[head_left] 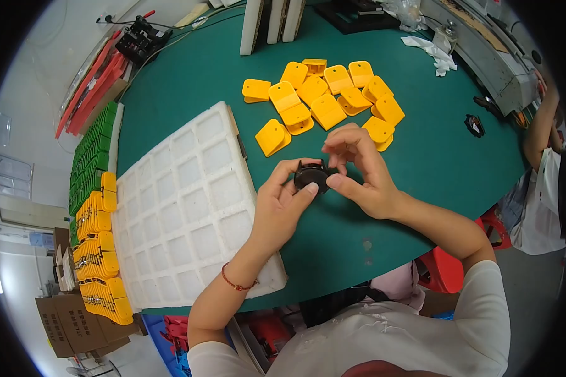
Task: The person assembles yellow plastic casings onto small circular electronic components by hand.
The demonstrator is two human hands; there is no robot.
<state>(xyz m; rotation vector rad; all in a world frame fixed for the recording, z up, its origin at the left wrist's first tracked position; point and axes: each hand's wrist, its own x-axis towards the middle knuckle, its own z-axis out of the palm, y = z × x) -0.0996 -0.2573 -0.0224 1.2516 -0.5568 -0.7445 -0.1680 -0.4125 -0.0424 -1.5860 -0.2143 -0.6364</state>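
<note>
A: Where do I have the black round part (312,176)?
B: In front of the wearer, raised over the near half of the green table (434,147). Its flat, disc-like face is turned up to my camera; small prongs stand at its upper edge.

A: State of the hands?
B: Left hand (278,204): holding the part, thumb across the lower face, fingers behind its left side. Right hand (372,182): fingers loosely bent, thumb tip at the part's right edge. I cannot tell whether it pinches anything.

A: Closest surroundings?
B: Beyond the hands I log a loose heap of yellow clips (328,112), some overlapping. Left of the left hand lies a white foam tray (195,204) with square pockets; the left forearm passes over its near corner, a red bracelet (236,286) at the wrist.

A: Further out?
B: Along the tray's far left side I note rows of yellow pieces (97,259) and, above them, green pieces (93,160). White slabs (253,28) stand upright at the top. Right side: a small black item (475,125) on the table, and another person's arm (541,135) near the edge of view.
</note>
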